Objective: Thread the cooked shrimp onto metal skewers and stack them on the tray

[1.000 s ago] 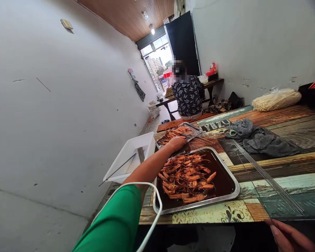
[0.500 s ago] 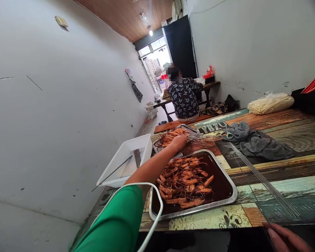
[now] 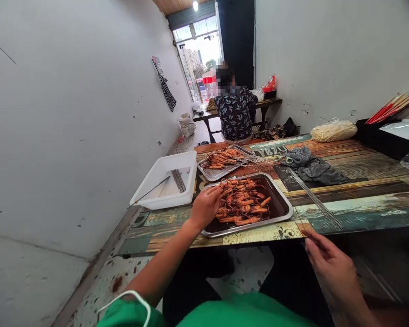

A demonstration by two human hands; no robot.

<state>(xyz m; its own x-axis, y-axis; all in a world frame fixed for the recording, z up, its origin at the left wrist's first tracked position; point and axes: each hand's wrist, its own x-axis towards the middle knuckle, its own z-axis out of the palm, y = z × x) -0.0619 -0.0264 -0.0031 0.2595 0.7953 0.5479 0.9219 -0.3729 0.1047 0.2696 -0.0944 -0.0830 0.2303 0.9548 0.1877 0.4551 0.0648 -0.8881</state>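
Observation:
A steel tray (image 3: 282, 214) with dark sauce stands near the table's front edge. In it lies a pile of glazed reddish-brown meat pieces (image 3: 247, 204) with thin stringy ends, much like duck tongues. My left hand (image 3: 206, 206) is over the tray's left side, fingers closed and bent down at the pile; what they grip is hidden. At the front edge, right of the tray, my right hand (image 3: 329, 259) pinches a thin metal skewer (image 3: 298, 211) that points up and away. Several loose metal skewers (image 3: 315, 200) lie on the table to its right.
Behind is a second tray (image 3: 213, 174) of skewered pieces. A white plastic bin (image 3: 163, 200) with metal rods stands left. Grey cloths (image 3: 320, 171), scissors (image 3: 288, 160), a bag of pale sticks (image 3: 334, 131) and a black box (image 3: 371, 134) sit right. A person (image 3: 235, 113) sits beyond the table.
My left hand has come back from the far tray to the near tray's left side. My right hand stays at the table edge with the skewer. The view has shifted and tilted down.

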